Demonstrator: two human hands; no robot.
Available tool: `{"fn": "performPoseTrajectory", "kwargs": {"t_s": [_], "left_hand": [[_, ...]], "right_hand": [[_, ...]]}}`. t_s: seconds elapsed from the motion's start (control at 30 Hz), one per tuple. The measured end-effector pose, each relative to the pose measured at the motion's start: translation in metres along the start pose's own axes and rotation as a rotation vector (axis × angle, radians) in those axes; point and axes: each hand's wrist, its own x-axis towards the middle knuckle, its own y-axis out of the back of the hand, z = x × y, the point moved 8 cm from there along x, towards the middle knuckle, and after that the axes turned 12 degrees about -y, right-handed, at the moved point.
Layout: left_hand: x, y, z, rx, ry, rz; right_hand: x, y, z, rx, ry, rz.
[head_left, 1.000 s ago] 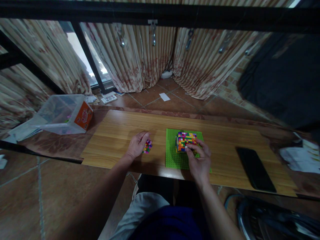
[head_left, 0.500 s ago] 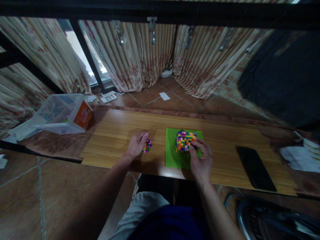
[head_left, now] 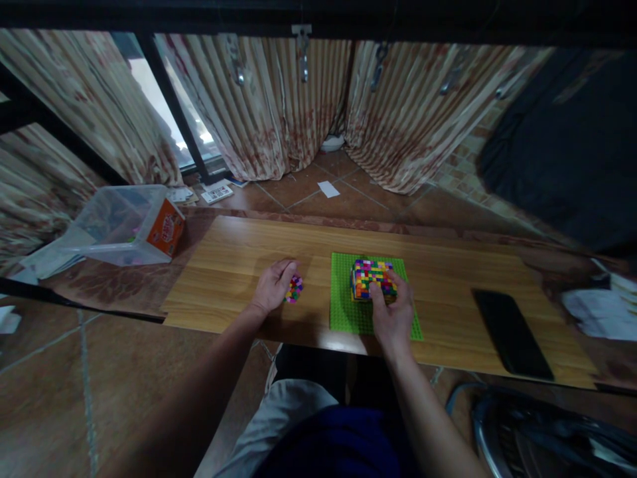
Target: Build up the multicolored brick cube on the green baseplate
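Block of many-coloured bricks [head_left: 365, 273] sits on the left-middle part of a green baseplate [head_left: 341, 312], just left of and partly under the right hand [head_left: 393, 312] and well to the right of the left hand [head_left: 273, 287]. The right hand is half curled, thumb at the block's near face and forefinger over its right end; whether a loose brick is pinched there I cannot tell. The left hand is loosely curled on the wooden board [head_left: 239, 252], just left of the loose bricks [head_left: 295, 289]; whether it has hold of any is hidden.

There are two hands, one block, one baseplate and one small pile of loose bricks, too small in view to count singly. One black slab [head_left: 512, 332] lies on the right end of the board, and one clear bin [head_left: 109, 255] with an orange label [head_left: 166, 229] stands beyond the board's left end. White papers [head_left: 590, 309] lie past its right end. On the far floor is a white sheet [head_left: 328, 189], before striped curtains [head_left: 269, 113]. The right hand covers the block's near right part; the left hides the pile's left edge.
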Motion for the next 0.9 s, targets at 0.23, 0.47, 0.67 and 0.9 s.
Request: {"fn": "performPoseTrajectory", "kwargs": {"t_s": [0.23, 0.47, 0.67, 0.9], "left_hand": [[0.0, -0.002, -0.003, 0.011, 0.016, -0.017], [0.0, 0.0, 0.0, 0.015, 0.0, 0.0], [0.0, 0.0, 0.0, -0.002, 0.011, 0.006], [0.0, -0.001, -0.001, 0.018, -0.004, -0.006]], "right_hand": [[0.001, -0.002, 0.006, 0.045, 0.019, 0.014], [0.004, 0.003, 0.008, 0.048, -0.038, -0.022], [-0.017, 0.02, -0.03, 0.001, 0.115, 0.094], [-0.054, -0.031, -0.067, -0.077, 0.32, -0.229]]}}
